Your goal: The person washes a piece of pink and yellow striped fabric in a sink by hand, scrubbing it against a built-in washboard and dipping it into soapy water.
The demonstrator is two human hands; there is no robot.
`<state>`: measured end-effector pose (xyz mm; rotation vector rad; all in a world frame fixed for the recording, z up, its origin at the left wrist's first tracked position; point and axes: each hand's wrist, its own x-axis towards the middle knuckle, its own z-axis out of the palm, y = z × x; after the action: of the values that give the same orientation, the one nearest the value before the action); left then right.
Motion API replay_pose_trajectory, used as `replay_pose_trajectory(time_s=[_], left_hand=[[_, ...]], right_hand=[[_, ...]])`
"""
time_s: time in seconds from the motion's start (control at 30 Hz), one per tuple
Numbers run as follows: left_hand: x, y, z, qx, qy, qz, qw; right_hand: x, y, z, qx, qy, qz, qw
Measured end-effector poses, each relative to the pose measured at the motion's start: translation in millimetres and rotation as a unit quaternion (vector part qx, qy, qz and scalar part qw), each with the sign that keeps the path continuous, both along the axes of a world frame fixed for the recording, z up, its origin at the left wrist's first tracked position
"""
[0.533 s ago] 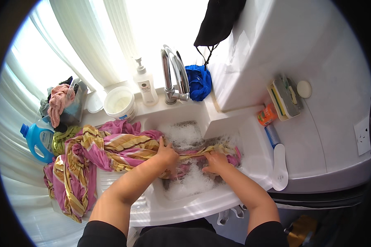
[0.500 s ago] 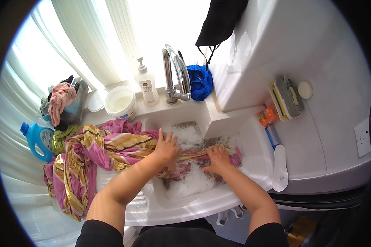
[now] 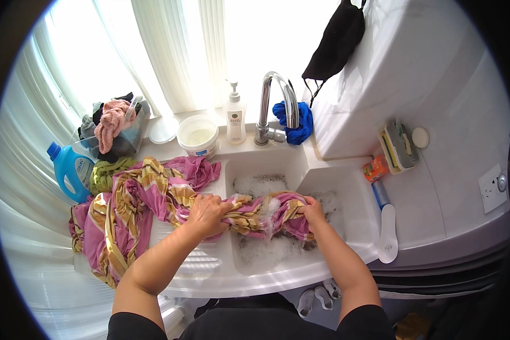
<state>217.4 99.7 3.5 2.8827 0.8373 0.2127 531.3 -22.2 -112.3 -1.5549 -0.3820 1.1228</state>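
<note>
A long pink cloth with yellow and brown stripes (image 3: 136, 204) lies bunched on the ridged drainboard left of the basin. Its right end stretches over the white sink (image 3: 266, 161), with suds clinging to it. My left hand (image 3: 208, 215) is closed on the cloth at the basin's left edge. Around the right end my right hand (image 3: 313, 213) is wrapped, holding it above the water. Foamy grey water (image 3: 272, 249) lies in the basin below. Folds of cloth hide part of my fingers.
Behind the sink stand a chrome faucet (image 3: 277, 107), a pump bottle (image 3: 234, 119) and a white tub (image 3: 198, 136). A blue detergent bottle (image 3: 73, 173) and a clear bin of clothes (image 3: 116, 127) are at the left. A white-handled brush (image 3: 386, 232) rests on the right rim.
Both hands have taken hold of the cloth, and its right end has come up out of the suds. My left hand moved left and down. The whole view has shifted slightly.
</note>
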Motion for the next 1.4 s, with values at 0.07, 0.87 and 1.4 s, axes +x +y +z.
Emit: replay_pose_trajectory(time_s=[0.07,0.87,1.4], left_hand=[[-30,4,28,-0.032,-0.017,0.024,0.999],[-119,-15,40,0.11,-0.119,0.193,0.968],[-109,34,-45,0.052,-0.206,0.092,0.973]], right_hand=[[-14,8,21,0.061,0.094,-0.051,0.992],[-197,90,61,0.194,-0.297,0.097,0.93],[-253,75,60,0.129,-0.574,0.275,0.76]])
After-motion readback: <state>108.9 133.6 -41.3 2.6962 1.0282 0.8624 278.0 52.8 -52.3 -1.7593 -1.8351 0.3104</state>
